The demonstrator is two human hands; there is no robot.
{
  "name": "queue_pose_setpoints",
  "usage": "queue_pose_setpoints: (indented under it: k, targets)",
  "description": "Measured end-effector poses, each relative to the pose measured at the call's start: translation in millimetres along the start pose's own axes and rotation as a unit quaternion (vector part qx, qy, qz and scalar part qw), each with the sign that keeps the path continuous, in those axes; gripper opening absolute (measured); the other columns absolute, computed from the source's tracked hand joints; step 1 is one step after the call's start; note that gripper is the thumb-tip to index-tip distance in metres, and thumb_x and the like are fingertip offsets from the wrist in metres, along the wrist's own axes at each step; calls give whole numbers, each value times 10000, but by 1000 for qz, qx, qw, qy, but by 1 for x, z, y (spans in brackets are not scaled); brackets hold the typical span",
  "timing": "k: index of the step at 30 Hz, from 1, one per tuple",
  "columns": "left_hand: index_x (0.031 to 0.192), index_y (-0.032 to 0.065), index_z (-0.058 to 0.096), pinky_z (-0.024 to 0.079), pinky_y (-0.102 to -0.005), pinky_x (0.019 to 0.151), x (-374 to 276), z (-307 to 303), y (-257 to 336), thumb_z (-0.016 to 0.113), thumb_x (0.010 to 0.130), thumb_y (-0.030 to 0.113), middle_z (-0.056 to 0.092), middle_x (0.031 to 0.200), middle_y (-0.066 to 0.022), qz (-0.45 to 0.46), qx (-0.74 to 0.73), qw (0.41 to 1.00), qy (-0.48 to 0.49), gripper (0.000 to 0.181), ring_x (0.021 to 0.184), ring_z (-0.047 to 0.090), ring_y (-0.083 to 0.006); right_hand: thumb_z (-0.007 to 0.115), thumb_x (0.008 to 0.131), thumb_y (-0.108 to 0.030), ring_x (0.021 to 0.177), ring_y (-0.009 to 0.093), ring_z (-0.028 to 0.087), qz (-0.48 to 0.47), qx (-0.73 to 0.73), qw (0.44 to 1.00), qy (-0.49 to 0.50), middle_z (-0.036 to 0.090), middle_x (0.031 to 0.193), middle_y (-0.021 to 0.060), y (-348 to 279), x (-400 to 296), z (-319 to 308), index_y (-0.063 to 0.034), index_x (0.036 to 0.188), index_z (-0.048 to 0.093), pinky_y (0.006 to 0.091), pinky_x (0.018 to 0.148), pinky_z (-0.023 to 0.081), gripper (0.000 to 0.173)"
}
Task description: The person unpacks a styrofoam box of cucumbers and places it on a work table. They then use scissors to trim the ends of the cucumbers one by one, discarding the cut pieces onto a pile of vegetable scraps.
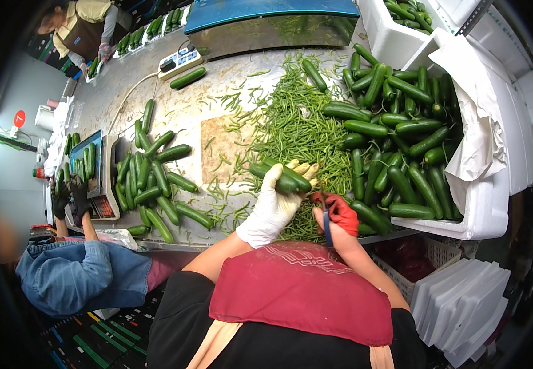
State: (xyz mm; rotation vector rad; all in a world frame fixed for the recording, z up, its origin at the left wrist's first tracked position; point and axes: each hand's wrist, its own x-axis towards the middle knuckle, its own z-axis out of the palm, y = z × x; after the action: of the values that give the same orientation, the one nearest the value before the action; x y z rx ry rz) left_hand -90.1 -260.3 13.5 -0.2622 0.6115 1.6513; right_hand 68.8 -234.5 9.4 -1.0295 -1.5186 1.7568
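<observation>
My left hand (271,207), in a white glove with yellowish fingertips, grips cucumbers (289,179), apparently two side by side. In a red glove, my right hand (338,217) is around scissors with a blue handle (327,226); their blades point up near the cucumbers' right end and are partly hidden. Beneath both hands spreads a heap of cut green stems (301,124). Many more cucumbers (409,133) spill from a white foam box (483,217) at the right onto the table, close to my right hand.
Trimmed-looking cucumbers (148,173) lie at left beside a weighing scale (109,203). There, a co-worker's dark-gloved hands (79,198) handle cucumbers. Another person (84,32) works at the far left. A power strip (181,63) sits near a steel machine (271,32). Foam lids (460,300) lean at lower right.
</observation>
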Motion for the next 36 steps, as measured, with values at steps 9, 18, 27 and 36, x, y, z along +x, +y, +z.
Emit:
queue_pose_setpoints:
  k: [9, 18, 27, 36]
  targets:
    - [1097, 42, 495, 453, -369, 771, -6, -19, 18, 726, 573, 48, 575, 937, -110, 349, 738, 547, -184, 573, 915, 561, -301, 597, 812, -61, 698, 106, 555, 56, 240, 967, -62, 558, 991, 50, -39, 21, -3, -27, 1095, 487, 233, 624, 471, 306]
    - [1063, 80, 509, 430, -376, 779, -12, -14, 15, 756, 557, 105, 558, 931, -117, 321, 776, 494, -225, 564, 874, 552, -310, 618, 767, 9, 836, 86, 541, 141, 268, 949, -91, 571, 1017, 8, -23, 29, -11, -79, 1080, 511, 222, 755, 444, 342]
    - [1089, 75, 514, 444, -367, 756, -17, -18, 50, 719, 600, 75, 578, 884, -112, 289, 834, 461, -95, 530, 861, 563, -295, 549, 740, 11, 668, 98, 557, 114, 236, 958, -117, 560, 1081, 80, -4, 33, -13, -59, 1054, 460, 260, 586, 504, 333]
    - [1190, 8, 500, 401, -393, 909, 42, 12, 99, 657, 754, 167, 561, 1055, -177, 445, 847, 285, -56, 490, 1009, 526, -287, 532, 851, -17, 597, 88, 553, 126, 219, 964, -77, 548, 1121, 111, 3, 11, -14, -40, 1031, 444, 224, 533, 485, 201]
